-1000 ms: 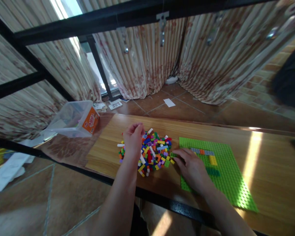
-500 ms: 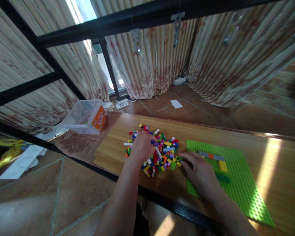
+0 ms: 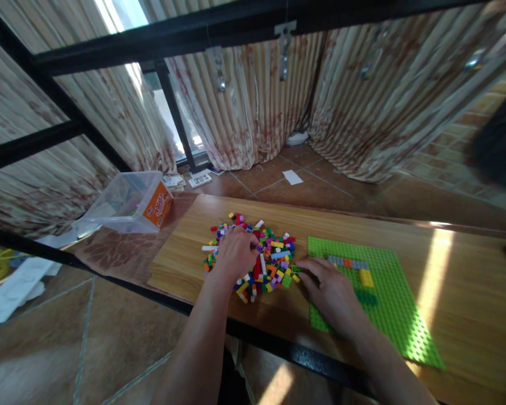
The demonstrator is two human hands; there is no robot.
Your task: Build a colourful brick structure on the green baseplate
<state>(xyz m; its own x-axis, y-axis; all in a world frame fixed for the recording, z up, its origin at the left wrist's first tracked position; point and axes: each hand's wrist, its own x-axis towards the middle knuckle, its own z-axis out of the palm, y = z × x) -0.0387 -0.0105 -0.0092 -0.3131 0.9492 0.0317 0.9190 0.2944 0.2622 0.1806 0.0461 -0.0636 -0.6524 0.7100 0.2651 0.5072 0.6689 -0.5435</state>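
A heap of small coloured bricks (image 3: 274,256) lies on the wooden table (image 3: 468,292). My left hand (image 3: 235,252) rests on the left part of the heap with its fingers curled down into the bricks; what they grip, if anything, is hidden. My right hand (image 3: 329,287) lies flat over the left edge of the green baseplate (image 3: 388,304), fingertips by a dark green brick (image 3: 296,269) at the heap's right side. Several bricks, grey, orange, yellow and dark green, sit pressed on the baseplate (image 3: 365,275).
A clear plastic box (image 3: 126,202) with an orange label stands left of the table on a patterned cloth. Black metal bars cross above and along the table's near edge. Curtains hang behind, and papers lie on the tiled floor.
My left hand was raised above the heap with pinched fingers a second ago; it has come down onto the bricks. My right hand has stayed at the baseplate's left edge.
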